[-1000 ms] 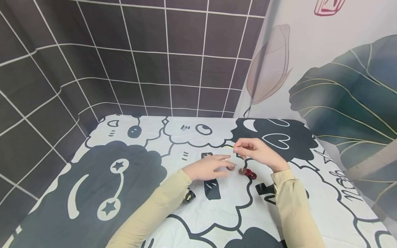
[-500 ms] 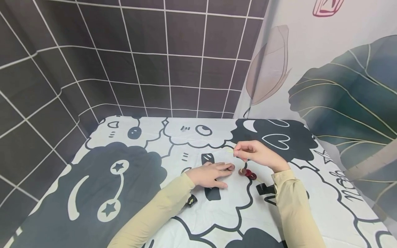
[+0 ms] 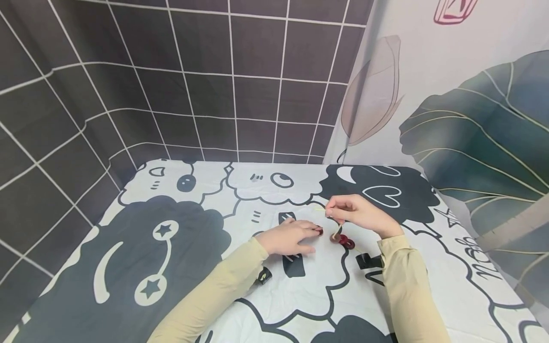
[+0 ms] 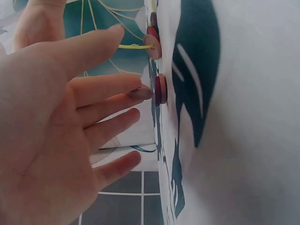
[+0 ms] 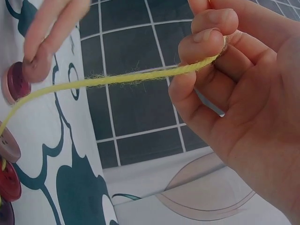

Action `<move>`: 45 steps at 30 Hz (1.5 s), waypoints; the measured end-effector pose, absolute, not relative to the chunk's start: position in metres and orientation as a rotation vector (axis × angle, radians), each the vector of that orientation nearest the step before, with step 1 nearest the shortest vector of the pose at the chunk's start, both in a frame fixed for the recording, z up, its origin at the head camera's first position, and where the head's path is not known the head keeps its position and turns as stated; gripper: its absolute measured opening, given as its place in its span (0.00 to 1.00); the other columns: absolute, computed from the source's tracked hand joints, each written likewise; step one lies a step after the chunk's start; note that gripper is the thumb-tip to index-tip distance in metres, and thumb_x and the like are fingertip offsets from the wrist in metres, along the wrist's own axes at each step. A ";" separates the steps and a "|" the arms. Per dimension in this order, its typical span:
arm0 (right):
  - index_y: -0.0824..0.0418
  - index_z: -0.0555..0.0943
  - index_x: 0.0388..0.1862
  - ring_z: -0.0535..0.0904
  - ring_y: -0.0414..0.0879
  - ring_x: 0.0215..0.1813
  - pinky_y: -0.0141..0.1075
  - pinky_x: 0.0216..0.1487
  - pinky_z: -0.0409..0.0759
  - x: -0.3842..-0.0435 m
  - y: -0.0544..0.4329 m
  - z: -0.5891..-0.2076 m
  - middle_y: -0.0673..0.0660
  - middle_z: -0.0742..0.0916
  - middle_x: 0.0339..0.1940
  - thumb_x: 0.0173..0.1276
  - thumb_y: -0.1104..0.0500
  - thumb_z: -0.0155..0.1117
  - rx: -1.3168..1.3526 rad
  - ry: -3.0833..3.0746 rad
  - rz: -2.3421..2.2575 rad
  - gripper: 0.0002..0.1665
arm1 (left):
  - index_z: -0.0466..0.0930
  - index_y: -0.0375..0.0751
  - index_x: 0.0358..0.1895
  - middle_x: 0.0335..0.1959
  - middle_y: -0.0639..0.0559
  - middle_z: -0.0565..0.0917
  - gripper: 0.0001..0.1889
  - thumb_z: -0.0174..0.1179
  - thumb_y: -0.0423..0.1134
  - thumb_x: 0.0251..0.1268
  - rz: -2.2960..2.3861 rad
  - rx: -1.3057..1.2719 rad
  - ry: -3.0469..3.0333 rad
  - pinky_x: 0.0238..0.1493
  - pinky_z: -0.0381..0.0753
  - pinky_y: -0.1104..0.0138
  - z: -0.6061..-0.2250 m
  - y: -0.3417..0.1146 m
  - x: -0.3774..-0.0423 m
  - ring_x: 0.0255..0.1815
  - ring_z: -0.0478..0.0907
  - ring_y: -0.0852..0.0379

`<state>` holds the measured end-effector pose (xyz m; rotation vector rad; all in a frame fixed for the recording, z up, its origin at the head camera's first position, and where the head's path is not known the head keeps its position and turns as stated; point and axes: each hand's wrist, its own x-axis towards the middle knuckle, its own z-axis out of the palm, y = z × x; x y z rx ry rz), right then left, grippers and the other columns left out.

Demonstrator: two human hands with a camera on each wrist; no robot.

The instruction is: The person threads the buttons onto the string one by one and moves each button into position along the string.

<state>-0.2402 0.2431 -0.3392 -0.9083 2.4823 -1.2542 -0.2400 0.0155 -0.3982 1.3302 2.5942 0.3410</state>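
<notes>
My left hand (image 3: 288,237) reaches over the cloth with its fingers fairly straight. One fingertip touches a dark red button (image 4: 158,91), which lies against a pinkish button (image 4: 163,89) on the cloth side. My right hand (image 3: 353,212) is raised to the right and pinches a yellow cord (image 5: 131,77) between thumb and fingers. The cord runs down through a pinkish button (image 5: 8,146) and a red button (image 5: 9,180), with a darker button (image 5: 5,214) below them. In the head view, these strung buttons lie just right of the loose pair.
A small black piece (image 3: 363,260) sits at the near end of the cord. Another black object (image 3: 264,275) with a yellow spot is beside the left forearm. White cloth (image 3: 309,286) with black cartoon drawings covers the table; dark gridded fabric (image 3: 206,90) stands behind.
My left hand has come down from hovering with spread fingers to touching the loose button, whose visible colour went from pinkish to dark red. The right hand has stayed nearly still with the cord.
</notes>
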 end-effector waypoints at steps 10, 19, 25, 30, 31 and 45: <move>0.62 0.78 0.37 0.71 0.40 0.23 0.34 0.32 0.72 -0.240 0.246 -0.339 0.59 0.74 0.19 0.71 0.63 0.58 -0.892 2.478 -1.258 0.04 | 0.84 0.43 0.40 0.41 0.54 0.85 0.05 0.60 0.34 0.63 0.887 1.370 2.682 0.48 0.75 0.71 -0.386 0.009 -0.246 0.43 0.82 0.54; 0.60 0.79 0.35 0.71 0.40 0.23 0.37 0.30 0.72 -0.239 0.244 -0.338 0.58 0.73 0.18 0.70 0.63 0.58 -0.918 2.472 -1.229 0.04 | 0.81 0.46 0.36 0.35 0.55 0.84 0.03 0.61 0.33 0.62 1.122 1.290 2.685 0.45 0.77 0.74 -0.376 0.002 -0.250 0.37 0.81 0.62; 0.61 0.80 0.36 0.70 0.40 0.21 0.31 0.27 0.71 -0.239 0.233 -0.343 0.47 0.72 0.18 0.69 0.65 0.57 -0.905 2.520 -1.163 0.04 | 0.82 0.42 0.40 0.37 0.51 0.86 0.05 0.62 0.32 0.63 1.317 1.137 2.605 0.41 0.79 0.74 -0.374 0.001 -0.250 0.37 0.84 0.59; 0.61 0.81 0.34 0.66 0.33 0.19 0.28 0.23 0.67 -0.239 0.222 -0.344 0.45 0.72 0.18 0.68 0.64 0.58 -0.907 2.598 -1.079 0.04 | 0.82 0.41 0.42 0.36 0.51 0.84 0.07 0.62 0.30 0.61 1.376 1.125 2.591 0.41 0.79 0.75 -0.375 0.001 -0.251 0.39 0.85 0.58; 0.61 0.81 0.34 0.66 0.33 0.19 0.28 0.23 0.66 -0.239 0.221 -0.344 0.45 0.72 0.18 0.68 0.64 0.58 -0.906 2.615 -1.066 0.05 | 0.82 0.41 0.42 0.36 0.51 0.84 0.07 0.62 0.30 0.61 1.379 1.132 2.593 0.42 0.79 0.75 -0.375 0.001 -0.251 0.39 0.85 0.58; 0.60 0.81 0.30 0.63 0.31 0.18 0.27 0.22 0.64 -0.241 0.218 -0.345 0.43 0.70 0.16 0.67 0.65 0.57 -0.935 2.689 -1.016 0.07 | 0.82 0.41 0.43 0.36 0.50 0.84 0.08 0.62 0.31 0.61 1.379 1.171 2.619 0.44 0.79 0.76 -0.373 0.000 -0.250 0.40 0.86 0.55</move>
